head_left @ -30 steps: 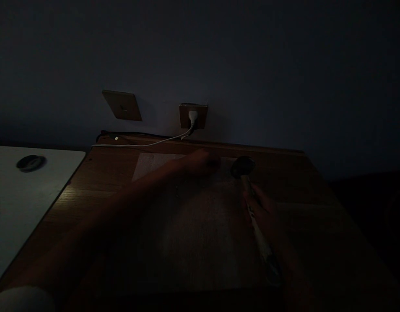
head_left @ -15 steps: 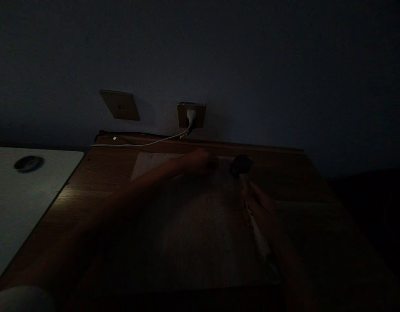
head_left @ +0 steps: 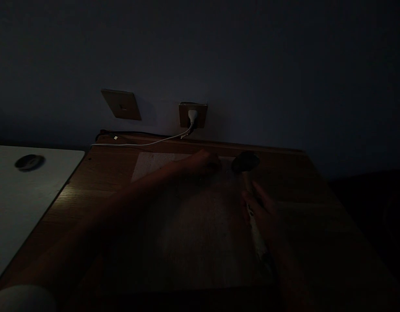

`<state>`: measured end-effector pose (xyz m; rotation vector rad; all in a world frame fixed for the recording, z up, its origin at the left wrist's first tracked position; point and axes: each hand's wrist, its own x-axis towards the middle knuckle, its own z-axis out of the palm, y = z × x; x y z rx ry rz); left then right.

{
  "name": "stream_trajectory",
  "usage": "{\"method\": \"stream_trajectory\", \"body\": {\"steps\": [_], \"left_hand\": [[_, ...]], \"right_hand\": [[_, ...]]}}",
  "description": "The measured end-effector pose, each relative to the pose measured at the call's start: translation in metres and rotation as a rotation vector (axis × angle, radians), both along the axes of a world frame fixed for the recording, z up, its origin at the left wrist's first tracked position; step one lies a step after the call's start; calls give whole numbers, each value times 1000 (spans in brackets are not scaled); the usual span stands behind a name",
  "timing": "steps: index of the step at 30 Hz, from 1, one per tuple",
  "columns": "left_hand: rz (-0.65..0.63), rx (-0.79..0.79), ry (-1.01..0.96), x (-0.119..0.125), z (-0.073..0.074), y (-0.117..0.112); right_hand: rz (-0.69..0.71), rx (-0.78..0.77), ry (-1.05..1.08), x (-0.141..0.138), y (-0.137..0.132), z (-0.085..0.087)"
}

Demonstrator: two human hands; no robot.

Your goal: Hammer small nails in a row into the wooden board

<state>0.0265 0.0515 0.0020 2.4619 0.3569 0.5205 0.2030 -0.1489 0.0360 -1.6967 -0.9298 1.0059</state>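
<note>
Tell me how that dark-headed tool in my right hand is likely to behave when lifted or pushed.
The dark-headed tool is probably stiff: its pale handle looks straight. Its broad dark head, at one end, may make it top-heavy and apt to swivel if pushed. Dimness hides its material, so weight is uncertain.

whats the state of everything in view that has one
Left hand: curled, contents unclear
Right hand: closed around dark-headed tool
Dark-headed tool: held, head foremost
White plug: in wall socket
White cable: slack
Left wall plate: nothing plugged in
Pale sheet: lying flat
</note>
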Motion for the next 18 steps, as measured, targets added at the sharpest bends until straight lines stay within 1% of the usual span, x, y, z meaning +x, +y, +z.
{"method": "stream_trajectory", "body": {"steps": [2, 6, 9, 14, 18], "left_hand": [[21, -39, 9, 0, 0, 0], [103, -82, 6, -2, 3, -1], [117, -114, -21, -3, 2, -1], [108, -145, -65, -1, -4, 1], [118, -136, -73, 1, -7, 2]], "right_hand": [[27, 11, 47, -3, -1, 1], [122, -6, 192, -12, -4, 2], [162, -24, 282, -19, -6, -1], [178, -37, 287, -24, -7, -7], [193, 13, 286, -24, -8, -8]]}}
